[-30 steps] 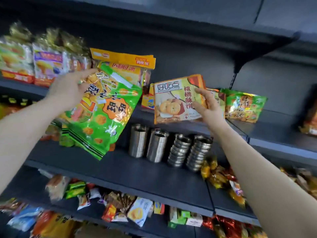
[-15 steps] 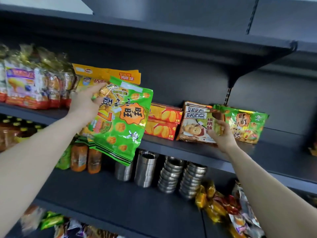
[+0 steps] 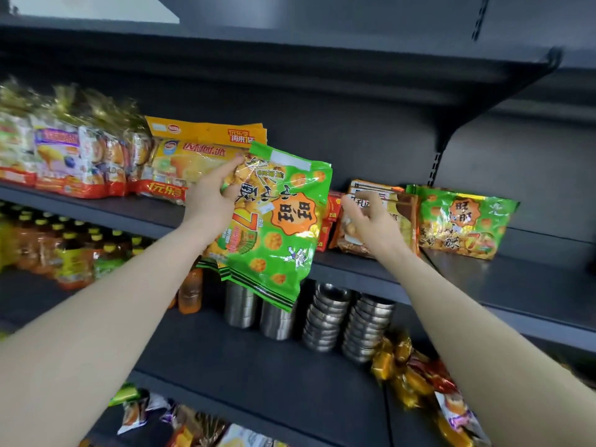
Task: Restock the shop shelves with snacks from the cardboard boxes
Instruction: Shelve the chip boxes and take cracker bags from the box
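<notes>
Left hand [image 3: 209,201] gripped the green bag [image 3: 280,227] just in front of the shelf [image 3: 532,279]; right hand [image 3: 371,221], fingers loose, was at the tan pack [image 3: 400,217] on that shelf.

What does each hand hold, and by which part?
Left hand grips the green snack bag at its upper left edge. Right hand at the biscuit pack: hold unclear.

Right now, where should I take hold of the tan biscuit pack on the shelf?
Probably the top edge of the tan biscuit pack, from the front: it stands leaning back, and red boxes and a shelved green bag crowd its sides. The right hand is nearest.
</notes>
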Demonstrator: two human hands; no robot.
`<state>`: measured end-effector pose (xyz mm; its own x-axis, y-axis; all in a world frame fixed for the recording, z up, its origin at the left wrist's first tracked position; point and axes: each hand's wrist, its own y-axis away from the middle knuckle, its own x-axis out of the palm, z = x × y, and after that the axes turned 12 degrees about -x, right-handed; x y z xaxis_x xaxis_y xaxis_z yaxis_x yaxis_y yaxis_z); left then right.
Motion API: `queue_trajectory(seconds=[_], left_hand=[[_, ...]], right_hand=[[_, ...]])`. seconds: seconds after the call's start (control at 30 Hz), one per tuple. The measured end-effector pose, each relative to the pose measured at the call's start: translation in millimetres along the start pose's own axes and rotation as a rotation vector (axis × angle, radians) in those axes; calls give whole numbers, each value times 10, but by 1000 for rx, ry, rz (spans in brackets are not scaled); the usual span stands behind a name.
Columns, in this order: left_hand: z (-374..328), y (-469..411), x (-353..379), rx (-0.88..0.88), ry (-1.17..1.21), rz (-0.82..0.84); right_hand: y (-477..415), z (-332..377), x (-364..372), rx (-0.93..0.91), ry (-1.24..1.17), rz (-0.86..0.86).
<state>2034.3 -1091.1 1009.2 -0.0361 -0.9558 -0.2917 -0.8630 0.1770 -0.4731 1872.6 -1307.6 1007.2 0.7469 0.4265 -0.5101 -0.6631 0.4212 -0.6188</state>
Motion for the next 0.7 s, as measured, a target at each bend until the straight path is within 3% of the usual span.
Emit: queue_trajectory(seconds=[0.1,0.27,0.37,0.43,0.57,0.7], left_hand=[[-93,187,123,3,108,-20],[-173,495,240,14,145,26],[-236,659,290,48,74,187],[-336,668,362,67,3,211],[-699,591,586,186,-76,272],[-984,599,987,377,-245,377]], right_hand=[[188,315,256,233,-339,134],[509,372,116,341,-546,35],[655,352,-307,330,-496,-27],[693,307,-661,284,-420,-34],[702,305,-1429,156,-122,52],[535,235,-2164,64,201,9]])
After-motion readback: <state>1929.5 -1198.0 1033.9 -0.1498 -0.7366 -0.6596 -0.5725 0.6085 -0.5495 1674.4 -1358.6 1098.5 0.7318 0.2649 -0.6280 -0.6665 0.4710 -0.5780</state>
